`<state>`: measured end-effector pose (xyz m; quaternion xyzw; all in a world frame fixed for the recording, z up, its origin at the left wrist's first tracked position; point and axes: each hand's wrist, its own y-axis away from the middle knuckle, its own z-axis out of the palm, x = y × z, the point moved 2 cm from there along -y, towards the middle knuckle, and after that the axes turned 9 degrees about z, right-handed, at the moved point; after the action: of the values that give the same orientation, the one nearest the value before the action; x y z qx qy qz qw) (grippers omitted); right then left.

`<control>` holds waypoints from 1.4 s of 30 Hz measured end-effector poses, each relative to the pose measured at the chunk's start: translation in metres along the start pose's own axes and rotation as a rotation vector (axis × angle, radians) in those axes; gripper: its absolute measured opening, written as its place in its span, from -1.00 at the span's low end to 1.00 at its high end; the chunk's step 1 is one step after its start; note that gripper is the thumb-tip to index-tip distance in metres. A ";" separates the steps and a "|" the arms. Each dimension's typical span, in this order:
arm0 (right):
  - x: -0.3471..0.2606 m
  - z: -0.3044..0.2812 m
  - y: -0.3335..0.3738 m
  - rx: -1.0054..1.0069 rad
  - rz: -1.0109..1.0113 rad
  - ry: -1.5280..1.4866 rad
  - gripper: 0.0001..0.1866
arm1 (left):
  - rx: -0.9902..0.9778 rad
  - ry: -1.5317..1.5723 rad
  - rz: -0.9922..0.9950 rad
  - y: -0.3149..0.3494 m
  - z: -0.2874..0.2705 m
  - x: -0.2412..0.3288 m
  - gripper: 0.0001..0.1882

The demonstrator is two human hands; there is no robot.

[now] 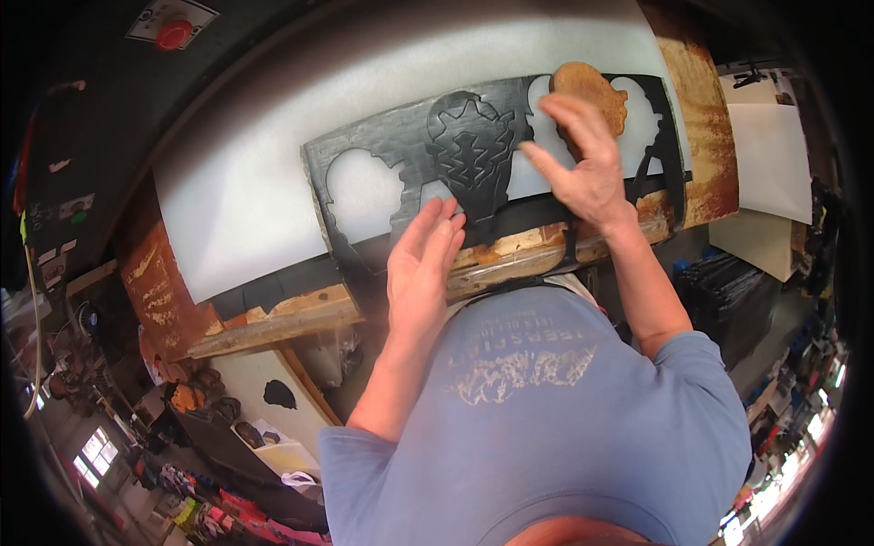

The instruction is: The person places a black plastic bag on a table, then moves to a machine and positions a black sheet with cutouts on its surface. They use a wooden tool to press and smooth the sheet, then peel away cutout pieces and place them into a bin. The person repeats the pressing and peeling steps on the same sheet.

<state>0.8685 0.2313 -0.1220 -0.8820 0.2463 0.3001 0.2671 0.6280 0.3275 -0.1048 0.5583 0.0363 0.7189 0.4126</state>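
Observation:
A black sheet (382, 136) with several rounded cut-outs lies on a white board. In its middle sits a black shaped piece (471, 146) with zigzag lines, its outline cut into the sheet. My left hand (423, 250) is over the sheet's near edge, just below that piece, fingers stretched out and nothing held in them. Above the sheet's right part is my right hand (587, 168), thumb and fingers apart and empty. Just beyond it rests a rounded orange-brown plate (596, 96) with a notched edge, partly covered by my fingers. Whether they touch it, I cannot tell.
The white board (264, 182) lies on a worn brown bench (706, 118) with a rough front edge. A dark machine with a red button (173, 35) stands at the far left. White sheets (769, 159) are at the right; a pale side table (264, 391) stands below left.

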 end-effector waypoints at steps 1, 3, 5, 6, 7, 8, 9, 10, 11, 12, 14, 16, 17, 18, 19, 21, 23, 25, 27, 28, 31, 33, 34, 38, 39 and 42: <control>-0.009 0.007 0.002 -0.072 -0.033 -0.062 -0.43 | 0.002 0.018 -0.001 -0.001 0.002 0.000 -0.38; -0.022 0.018 0.004 -0.248 -0.074 -0.140 -0.40 | 0.006 0.042 -0.014 -0.006 0.005 -0.003 -0.44; -0.029 0.022 0.002 -0.319 -0.177 -0.066 -0.35 | 0.013 0.115 0.022 -0.013 0.005 -0.006 -0.52; -0.030 0.023 0.001 -0.330 -0.230 -0.028 -0.32 | 0.019 0.150 0.035 -0.016 0.004 -0.008 -0.56; -0.029 0.022 0.000 -0.375 -0.222 -0.054 -0.28 | 0.017 0.213 0.054 -0.018 0.003 -0.011 -0.59; -0.028 0.020 -0.001 -0.420 -0.209 -0.079 -0.24 | 0.012 0.275 0.068 -0.021 0.002 -0.013 -0.63; -0.026 0.019 -0.001 -0.458 -0.181 -0.104 -0.20 | 0.006 0.344 0.068 -0.023 0.002 -0.016 -0.66; -0.025 0.017 -0.001 -0.470 -0.214 -0.070 -0.18 | -0.048 0.360 0.082 -0.026 0.002 -0.018 -0.68; -0.025 0.017 -0.001 -0.476 -0.236 -0.038 -0.16 | -0.101 0.381 0.085 -0.030 0.003 -0.018 -0.69; -0.025 0.017 -0.001 -0.470 -0.274 -0.008 -0.14 | -0.136 0.396 0.074 -0.033 0.003 -0.019 -0.70; -0.026 0.019 -0.003 -0.423 -0.247 -0.031 -0.18 | -0.173 0.422 0.113 -0.039 0.004 -0.017 -0.70; -0.027 0.022 -0.008 -0.399 -0.243 -0.063 -0.21 | -0.186 0.426 0.137 -0.042 0.005 -0.014 -0.71; -0.027 0.023 -0.011 -0.405 -0.244 -0.083 -0.22 | -0.188 0.419 0.148 -0.042 0.005 -0.012 -0.71; -0.027 0.023 -0.013 -0.399 -0.236 -0.116 -0.23 | -0.186 0.416 0.162 -0.042 0.005 -0.010 -0.72; -0.027 0.024 -0.015 -0.418 -0.242 -0.106 -0.25 | -0.179 0.403 0.160 -0.042 0.006 -0.009 -0.73; -0.027 0.023 -0.017 -0.430 -0.241 -0.106 -0.28 | -0.188 0.398 0.180 -0.043 0.006 -0.008 -0.75; -0.028 0.022 -0.018 -0.443 -0.230 -0.107 -0.29 | -0.182 0.384 0.159 -0.044 0.005 -0.009 -0.76; -0.030 0.023 -0.017 -0.447 -0.210 -0.103 -0.30 | -0.184 0.358 0.149 -0.047 0.005 -0.011 -0.74; -0.032 0.025 -0.016 -0.448 -0.171 -0.095 -0.32 | -0.163 0.303 0.129 -0.049 0.005 -0.014 -0.71; -0.034 0.025 -0.016 -0.447 -0.172 -0.101 -0.34 | -0.149 0.304 0.131 -0.050 0.005 -0.015 -0.71; -0.036 0.027 -0.016 -0.430 -0.184 -0.102 -0.37 | -0.106 0.293 0.165 -0.053 0.007 -0.016 -0.71; -0.036 0.026 -0.015 -0.398 -0.223 -0.088 -0.39 | -0.084 0.275 0.238 -0.054 0.010 -0.016 -0.73; -0.035 0.026 -0.015 -0.406 -0.222 -0.085 -0.38 | -0.062 0.230 0.261 -0.054 0.011 -0.016 -0.72; -0.036 0.029 -0.011 -0.422 -0.269 -0.025 -0.36 | -0.052 0.116 0.371 -0.055 0.012 -0.017 -0.74; -0.037 0.030 -0.010 -0.411 -0.291 -0.006 -0.36 | -0.060 0.100 0.403 -0.055 0.011 -0.017 -0.75; -0.041 0.033 -0.010 -0.402 -0.328 0.022 -0.36 | -0.070 0.008 0.426 -0.057 0.008 -0.016 -0.76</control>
<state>0.8329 0.2698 -0.1139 -0.9488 0.0381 0.2859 0.1288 0.6666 0.3514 -0.1439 0.5359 -0.1058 0.7929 0.2701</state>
